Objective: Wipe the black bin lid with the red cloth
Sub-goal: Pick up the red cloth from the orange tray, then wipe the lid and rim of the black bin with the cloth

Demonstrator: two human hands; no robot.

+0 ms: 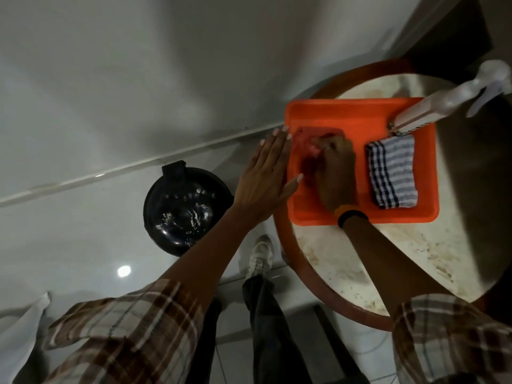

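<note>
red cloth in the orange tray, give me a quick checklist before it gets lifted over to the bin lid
1. Right hand has a grip on the crumpled red cloth: ok, fingers closed on it.
2. Cloth clear of the orange plastic tray: not ok, it lies in the tray.
3. Left hand free: ok, open and flat at the tray's left edge.
4. Round black bin lid unobstructed: ok, nothing on it but white specks.
5. Folded blue-and-white striped cloth clear of the red one: ok, apart.
6. White spray bottle stable: cannot tell, blurred.
</note>
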